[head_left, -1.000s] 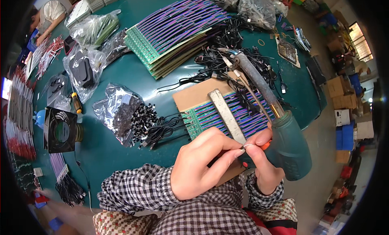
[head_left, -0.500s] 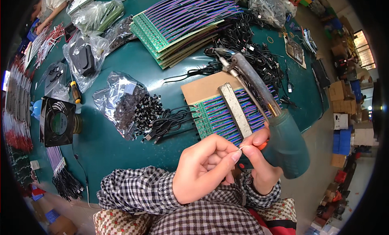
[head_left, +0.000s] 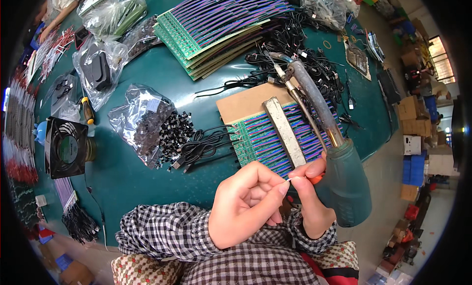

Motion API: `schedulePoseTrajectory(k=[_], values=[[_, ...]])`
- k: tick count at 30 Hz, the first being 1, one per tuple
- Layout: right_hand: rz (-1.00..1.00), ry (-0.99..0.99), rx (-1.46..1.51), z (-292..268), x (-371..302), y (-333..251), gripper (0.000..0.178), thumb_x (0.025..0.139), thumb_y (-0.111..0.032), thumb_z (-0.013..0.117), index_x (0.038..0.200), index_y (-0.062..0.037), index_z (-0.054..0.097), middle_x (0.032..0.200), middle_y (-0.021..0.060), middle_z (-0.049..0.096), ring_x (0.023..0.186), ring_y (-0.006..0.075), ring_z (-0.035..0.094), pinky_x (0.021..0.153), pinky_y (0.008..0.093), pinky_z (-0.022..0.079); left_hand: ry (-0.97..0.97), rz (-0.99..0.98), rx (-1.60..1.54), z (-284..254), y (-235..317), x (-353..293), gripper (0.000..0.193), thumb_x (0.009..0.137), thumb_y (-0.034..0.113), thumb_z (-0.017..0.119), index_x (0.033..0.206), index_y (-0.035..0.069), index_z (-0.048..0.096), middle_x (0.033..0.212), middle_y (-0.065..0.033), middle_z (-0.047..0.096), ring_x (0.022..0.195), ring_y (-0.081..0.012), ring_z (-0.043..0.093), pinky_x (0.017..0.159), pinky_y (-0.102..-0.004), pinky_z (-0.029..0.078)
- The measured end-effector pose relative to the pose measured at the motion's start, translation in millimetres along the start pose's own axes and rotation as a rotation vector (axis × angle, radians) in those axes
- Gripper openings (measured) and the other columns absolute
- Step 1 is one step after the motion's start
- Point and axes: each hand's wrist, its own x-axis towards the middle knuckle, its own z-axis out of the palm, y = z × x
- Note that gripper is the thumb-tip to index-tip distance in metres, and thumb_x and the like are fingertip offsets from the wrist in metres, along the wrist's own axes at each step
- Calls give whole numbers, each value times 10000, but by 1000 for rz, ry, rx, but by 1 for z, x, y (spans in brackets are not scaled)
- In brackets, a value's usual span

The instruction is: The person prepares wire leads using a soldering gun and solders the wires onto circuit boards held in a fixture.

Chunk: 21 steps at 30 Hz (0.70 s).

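White and thin, a short strand (head_left: pixel 289 180) lies near the lower end of a worn metal bar (head_left: pixel 284 132), caught where the fingertips of both hands meet. From my remote station I see my left hand (head_left: pixel 248 201) pinching it between thumb and index finger, the other fingers curled toward the palm. My right hand (head_left: pixel 312 201) closes on it from the opposite side, thumb against index finger; its remaining fingers are hidden from me. An orange-red piece (head_left: pixel 316 178) shows just beside those right fingers. Farther right, a soldering tool (head_left: pixel 348 186) with teal handle and metal shaft overlaps the right hand in view; I cannot tell whether any finger grips it.

Beyond the hands, the metal bar lies slantwise across a green circuit panel (head_left: pixel 242 146) lined with blue and purple, beside brown cardboard (head_left: pixel 250 100). To the left on the green desk (head_left: pixel 157 186) I note coiled black cables (head_left: pixel 196 150), small black connectors (head_left: pixel 173 132) heaped at a clear bag (head_left: pixel 140 100), a black fan (head_left: pixel 66 150) and a yellow-and-black screwdriver (head_left: pixel 87 110). Similar panels form a stack (head_left: pixel 173 36) at the far side.
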Motion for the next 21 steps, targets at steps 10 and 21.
schedulePoseTrajectory(k=[10,21], values=[[314,202,356,3,2,-16,525,783,81,612,1272,42,423,943,89,513,807,194,605,727,321,528,-55,506,606,-8,-7,7,48,907,-8,611,917,-39,575,783,-33,596,631,-53,595,549,-184,463],[218,240,313,8,-2,-7,525,804,61,601,1295,33,417,1009,101,516,847,200,617,770,335,535,39,117,170,0,-10,0,70,929,0,586,953,-61,561,836,-62,615,674,-64,636,567,-195,518]])
